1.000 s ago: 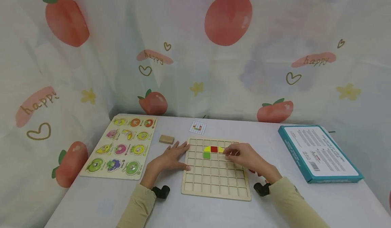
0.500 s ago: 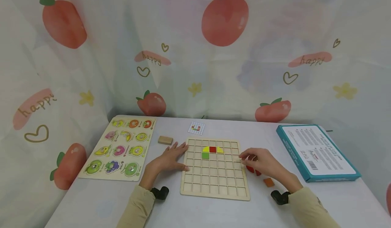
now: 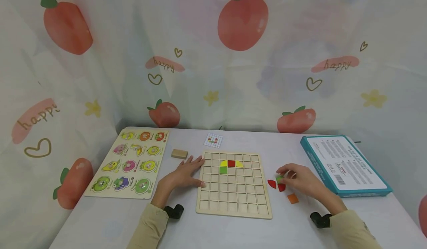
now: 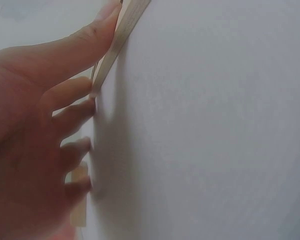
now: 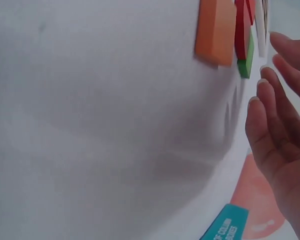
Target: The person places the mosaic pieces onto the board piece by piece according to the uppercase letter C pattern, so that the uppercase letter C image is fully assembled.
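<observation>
The left hand (image 3: 182, 174) is spread out, its fingertips and thumb touching the left edge of the wooden grid board (image 3: 233, 199). In the left wrist view the thumb lies on the board's edge. Set in the board are two yellow quarter-round pieces, a red square (image 3: 231, 163) between them, and a green square (image 3: 223, 170) below. The right hand (image 3: 297, 178) hovers over loose pieces right of the board, fingers loosely bent. Near its fingertips are a green piece (image 3: 278, 179) and red pieces (image 3: 271, 184). In the right wrist view a gap separates the fingers from the orange square (image 5: 215, 32).
A fruit puzzle board (image 3: 128, 163) lies at the left. Behind the grid board are a small wooden block (image 3: 179, 153) and a pattern card (image 3: 213, 140). A teal-edged box (image 3: 345, 165) lies at the right. A printed cloth (image 3: 197, 56) hangs behind the table.
The right hand has left the yellow piece at the top of the grid and moved right to the loose pieces, uncovering the orange square. The left hand stays at the board's edge.
</observation>
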Demonstrator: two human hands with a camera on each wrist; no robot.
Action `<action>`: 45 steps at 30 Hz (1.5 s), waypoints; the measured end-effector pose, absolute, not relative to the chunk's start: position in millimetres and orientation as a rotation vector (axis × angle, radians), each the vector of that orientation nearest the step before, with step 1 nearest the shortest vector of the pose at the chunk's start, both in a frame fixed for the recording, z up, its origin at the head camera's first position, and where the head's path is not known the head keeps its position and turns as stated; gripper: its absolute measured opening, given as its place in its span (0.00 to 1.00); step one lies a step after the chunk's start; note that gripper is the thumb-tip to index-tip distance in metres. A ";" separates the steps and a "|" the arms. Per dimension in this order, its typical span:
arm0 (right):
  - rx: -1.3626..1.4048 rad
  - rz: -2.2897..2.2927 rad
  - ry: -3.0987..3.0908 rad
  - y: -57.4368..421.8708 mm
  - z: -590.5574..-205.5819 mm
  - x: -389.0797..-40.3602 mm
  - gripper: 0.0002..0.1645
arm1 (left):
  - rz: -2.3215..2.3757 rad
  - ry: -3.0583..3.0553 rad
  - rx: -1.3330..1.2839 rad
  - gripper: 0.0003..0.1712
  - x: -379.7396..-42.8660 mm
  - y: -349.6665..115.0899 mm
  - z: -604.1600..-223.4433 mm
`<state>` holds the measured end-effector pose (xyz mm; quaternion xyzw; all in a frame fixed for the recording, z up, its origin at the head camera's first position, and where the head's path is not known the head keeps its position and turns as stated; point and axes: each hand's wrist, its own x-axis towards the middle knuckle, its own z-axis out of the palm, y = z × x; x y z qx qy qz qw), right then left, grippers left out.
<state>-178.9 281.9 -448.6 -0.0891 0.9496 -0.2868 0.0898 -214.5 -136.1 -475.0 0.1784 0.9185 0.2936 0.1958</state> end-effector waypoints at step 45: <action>-0.352 -1.137 2.703 228.8 -449.4 -195.9 0.14 | 0.826 2.570 0.506 0.53 -211.2 -134.6 -469.8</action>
